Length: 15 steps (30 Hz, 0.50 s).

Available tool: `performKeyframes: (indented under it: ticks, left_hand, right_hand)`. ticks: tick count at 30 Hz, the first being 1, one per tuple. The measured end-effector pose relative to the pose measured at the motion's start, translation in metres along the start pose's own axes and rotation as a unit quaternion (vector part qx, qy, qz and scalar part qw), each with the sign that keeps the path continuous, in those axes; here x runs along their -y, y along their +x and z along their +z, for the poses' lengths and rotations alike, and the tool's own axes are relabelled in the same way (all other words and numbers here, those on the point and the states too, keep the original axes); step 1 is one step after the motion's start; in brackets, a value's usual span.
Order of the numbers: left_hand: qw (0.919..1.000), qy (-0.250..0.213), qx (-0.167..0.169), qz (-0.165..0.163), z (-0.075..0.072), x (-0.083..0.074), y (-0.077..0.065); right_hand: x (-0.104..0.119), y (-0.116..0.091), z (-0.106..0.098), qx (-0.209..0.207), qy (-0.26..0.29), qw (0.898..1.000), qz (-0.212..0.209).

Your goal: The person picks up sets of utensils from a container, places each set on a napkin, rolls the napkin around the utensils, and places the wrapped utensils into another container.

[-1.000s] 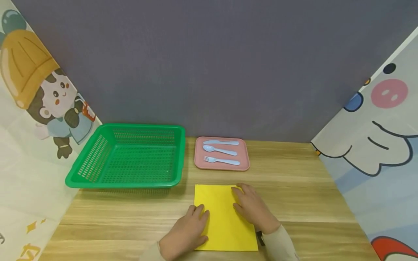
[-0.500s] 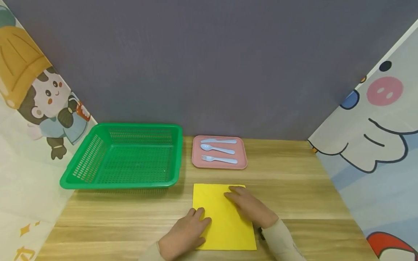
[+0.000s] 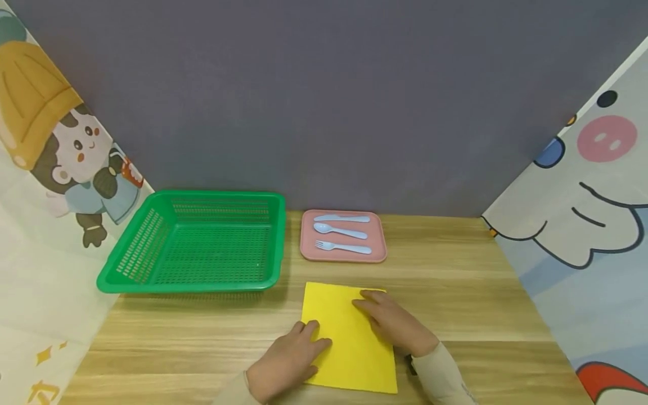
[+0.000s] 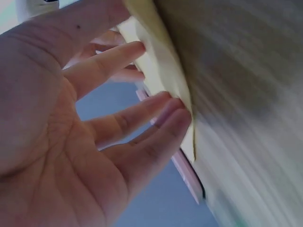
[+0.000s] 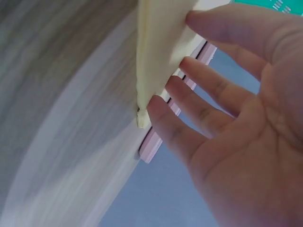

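- On the near part of the surface [image 3: 471, 287], the left hand [image 3: 287, 361] and right hand [image 3: 401, 327] rest with released fingers on the yellow sheet [image 3: 349, 349], grasping nothing.
- The sheet lies flat, slightly skewed; flattening seems nearly done, alignment seemingly outstanding.
- Beyond, left: green basket [image 3: 187, 289], untouched.
- Farther: pink tray [image 3: 344, 258], already carrying fork [image 3: 349, 248], spoon [image 3: 349, 232] and knife [image 3: 349, 219].

The sheet [image 3: 349, 349] is yellow, tray [image 3: 378, 239] pink, 3 utensils [image 3: 345, 232] pale blue, table [image 3: 455, 309] wood-grained.
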<state>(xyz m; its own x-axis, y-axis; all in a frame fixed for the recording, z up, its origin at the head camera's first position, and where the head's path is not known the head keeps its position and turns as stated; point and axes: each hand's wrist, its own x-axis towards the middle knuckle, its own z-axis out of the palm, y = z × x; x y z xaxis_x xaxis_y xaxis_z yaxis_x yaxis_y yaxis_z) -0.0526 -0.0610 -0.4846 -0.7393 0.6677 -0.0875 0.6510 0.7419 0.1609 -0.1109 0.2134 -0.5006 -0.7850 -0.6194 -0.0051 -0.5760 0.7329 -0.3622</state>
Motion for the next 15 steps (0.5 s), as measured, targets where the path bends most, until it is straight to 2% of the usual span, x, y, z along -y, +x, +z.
performKeyframes:
  ticks: [7,12,15]
  left_hand:
    - [0.9996,0.0,-0.011,-0.025,-0.006,0.007,0.0]
    - [0.9992,-0.001,-0.016,-0.037,-0.008,0.007,0.002]
    - [0.9985,0.016,-0.022,-0.046,-0.008,0.006,0.004]
  right_hand:
    - [0.007,-0.004,-0.004,0.031,0.012,0.999,0.039]
    - [0.012,-0.008,-0.004,0.034,-0.004,0.998,0.056]
    - [0.015,-0.011,-0.004,0.033,-0.014,0.997,0.067]
